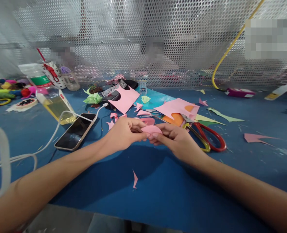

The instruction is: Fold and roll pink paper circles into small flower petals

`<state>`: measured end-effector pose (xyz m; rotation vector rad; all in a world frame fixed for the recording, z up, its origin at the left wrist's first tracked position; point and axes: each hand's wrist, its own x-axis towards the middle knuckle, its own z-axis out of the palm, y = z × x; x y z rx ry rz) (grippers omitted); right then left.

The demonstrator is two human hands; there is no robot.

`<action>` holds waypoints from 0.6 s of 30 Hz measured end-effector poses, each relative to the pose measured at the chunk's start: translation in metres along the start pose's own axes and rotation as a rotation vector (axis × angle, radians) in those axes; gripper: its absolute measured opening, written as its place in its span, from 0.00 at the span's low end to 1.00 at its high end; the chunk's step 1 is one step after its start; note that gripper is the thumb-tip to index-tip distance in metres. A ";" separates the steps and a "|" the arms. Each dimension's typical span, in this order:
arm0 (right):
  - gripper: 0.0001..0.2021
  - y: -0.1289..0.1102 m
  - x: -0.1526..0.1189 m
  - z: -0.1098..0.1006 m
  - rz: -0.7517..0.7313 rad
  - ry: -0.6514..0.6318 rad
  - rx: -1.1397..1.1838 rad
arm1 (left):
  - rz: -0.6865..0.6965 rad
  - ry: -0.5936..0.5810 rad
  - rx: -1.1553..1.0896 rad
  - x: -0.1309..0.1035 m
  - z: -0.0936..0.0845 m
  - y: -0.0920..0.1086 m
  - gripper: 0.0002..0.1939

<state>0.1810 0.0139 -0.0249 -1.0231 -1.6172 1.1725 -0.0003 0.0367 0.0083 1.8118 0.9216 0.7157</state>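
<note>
Between both hands is a small pink paper piece (152,129) with a curved upper edge. My left hand (127,132) pinches its left side and lower edge. The fingers of my right hand (175,137) close on its right side, and the two thumbs nearly meet below it. Just behind the hands lies a round pink paper (147,121). Scissors with red and yellow handles (212,137) rest beside my right hand, their blades partly under cut pink paper (179,107). A thin pink scrap (135,179) lies nearer the front edge.
On the blue table (104,184), a phone (75,132) with a white cable and a bottle of yellow liquid (57,108) are at left. Pink sheet (125,97), green crumpled paper (92,98) and scraps lie behind. A perforated metal screen (124,42) stands at the back.
</note>
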 end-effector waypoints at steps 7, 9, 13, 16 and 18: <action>0.10 -0.003 0.001 -0.003 0.066 -0.031 -0.032 | -0.042 0.040 0.021 0.000 0.000 0.005 0.10; 0.10 -0.001 0.001 -0.004 0.074 -0.070 -0.020 | -0.066 0.040 0.031 0.002 0.000 0.004 0.11; 0.12 0.002 0.003 -0.006 0.025 -0.156 -0.039 | -0.016 0.049 0.128 0.003 -0.003 0.000 0.14; 0.12 -0.001 0.001 -0.008 -0.032 -0.073 -0.093 | 0.150 0.114 0.267 0.000 -0.004 -0.002 0.13; 0.10 -0.005 -0.001 -0.009 -0.082 0.055 -0.145 | 0.314 0.182 0.377 -0.003 -0.004 0.000 0.10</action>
